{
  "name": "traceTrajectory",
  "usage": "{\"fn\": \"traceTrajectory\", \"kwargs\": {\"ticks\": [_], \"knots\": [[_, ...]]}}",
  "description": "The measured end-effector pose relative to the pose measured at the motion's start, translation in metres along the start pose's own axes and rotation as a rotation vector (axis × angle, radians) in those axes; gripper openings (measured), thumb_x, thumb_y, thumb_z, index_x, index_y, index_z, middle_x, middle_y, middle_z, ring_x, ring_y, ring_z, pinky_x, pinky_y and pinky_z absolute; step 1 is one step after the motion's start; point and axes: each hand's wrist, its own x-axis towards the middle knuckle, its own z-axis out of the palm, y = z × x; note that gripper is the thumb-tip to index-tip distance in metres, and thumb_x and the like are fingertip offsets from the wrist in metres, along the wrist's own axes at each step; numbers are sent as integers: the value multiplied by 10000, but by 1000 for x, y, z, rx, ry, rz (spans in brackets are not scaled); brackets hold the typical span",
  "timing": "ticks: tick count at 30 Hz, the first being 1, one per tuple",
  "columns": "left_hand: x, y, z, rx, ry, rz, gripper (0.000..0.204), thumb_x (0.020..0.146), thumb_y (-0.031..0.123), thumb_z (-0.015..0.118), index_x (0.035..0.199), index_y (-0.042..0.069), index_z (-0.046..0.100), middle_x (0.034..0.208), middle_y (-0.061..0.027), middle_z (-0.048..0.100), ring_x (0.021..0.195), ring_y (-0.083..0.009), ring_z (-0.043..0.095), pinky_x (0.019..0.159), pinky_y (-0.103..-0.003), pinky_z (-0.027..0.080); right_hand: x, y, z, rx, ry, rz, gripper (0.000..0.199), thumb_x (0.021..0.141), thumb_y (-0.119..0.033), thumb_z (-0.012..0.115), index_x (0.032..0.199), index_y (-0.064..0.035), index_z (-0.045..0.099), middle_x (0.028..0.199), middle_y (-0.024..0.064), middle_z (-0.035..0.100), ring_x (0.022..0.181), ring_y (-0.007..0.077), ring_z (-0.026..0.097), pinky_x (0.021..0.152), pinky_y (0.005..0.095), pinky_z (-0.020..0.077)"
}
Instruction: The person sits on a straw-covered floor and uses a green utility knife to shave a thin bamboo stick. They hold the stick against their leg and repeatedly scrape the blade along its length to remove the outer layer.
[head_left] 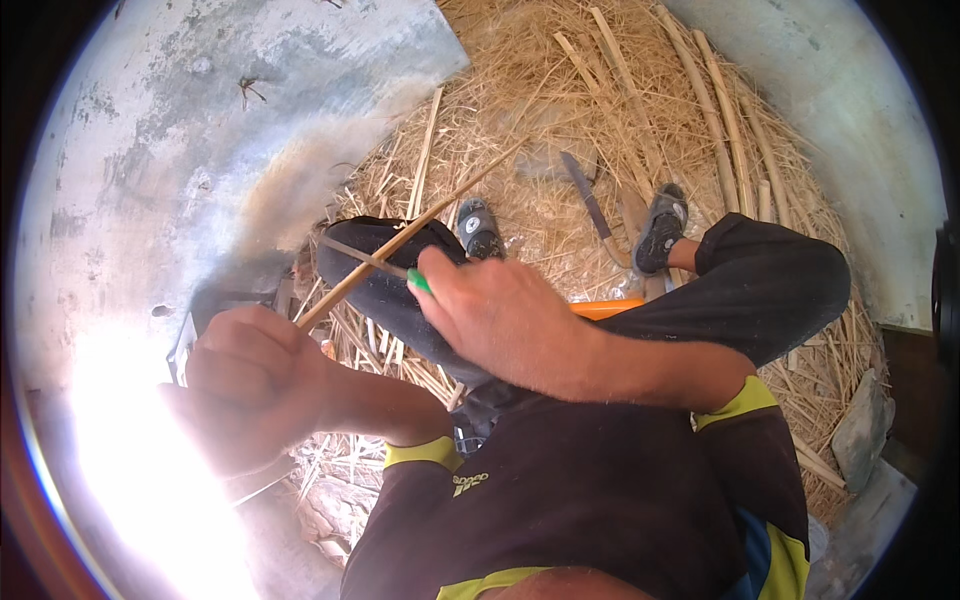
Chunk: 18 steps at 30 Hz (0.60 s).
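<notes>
A thin cane strip (pixel 400 240) slants across the person's left knee, its lower end gripped in the left hand (pixel 255 375) and its upper end reaching out over the straw (pixel 540 80). The left hand is closed in a fist, fingers curled tight round the strip's near end, low at the left of the view beside a patch of glaring sunlight. The right hand (pixel 500 315) sits just above the knee, fingers pressed together round a green-handled knife (pixel 375 262), whose narrow blade lies against the strip near its lower part. An orange tool (pixel 605 308) shows just behind the right wrist, mostly hidden. The person sits with knees bent, in dark trousers and a dark top with yellow-green cuffs, a grey sandal (pixel 480 230) on the left foot and another on the right. Between the feet a long dark blade (pixel 590 205) lies on the straw. Thick cane poles (pixel 715 120) lie across the straw beyond the right foot. Pale concrete (pixel 200 100) lies to the left of the straw.
</notes>
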Motion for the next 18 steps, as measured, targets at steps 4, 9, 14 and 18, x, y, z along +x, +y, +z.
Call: {"fn": "traceTrajectory", "kwargs": {"ticks": [4, 9, 14, 18], "knots": [[-1, 1, -2, 127, -3, 47, 359, 880, 191, 344, 569, 184, 163, 438, 35, 153, 356, -62, 102, 322, -250, 104, 6, 43, 16, -68, 97, 136, 242, 947, -229, 511, 898, 8, 503, 523, 190, 546, 524, 376, 606, 471, 452, 492], [-5, -2, 4, -21, -47, 41, 367, 881, 195, 363, 570, 184, 169, 434, 40, 162, 347, -58, 103, 313, -254, 101, -2, 4, 2, 48, 30, 0, 278, 955, -244, 493, 917, 28, 536, 518, 193, 548, 510, 377, 601, 450, 448, 484], [1, 2, 3, 139, -78, 46, 356, 871, 182, 364, 567, 179, 178, 428, 38, 174, 336, -64, 111, 300, -254, 110, 12, 46, 15, -55, 100, 105, 271, 952, -235, 497, 932, 32, 536, 526, 198, 552, 503, 379, 595, 462, 456, 483], [1, -3, 6, -49, -129, 50, 350, 861, 167, 348, 561, 180, 167, 421, 34, 173, 334, -67, 115, 294, -255, 116, 0, 14, 9, 75, 58, 14, 242, 947, -227, 510, 882, 4, 484, 520, 202, 544, 491, 390, 586, 467, 468, 480]]}}
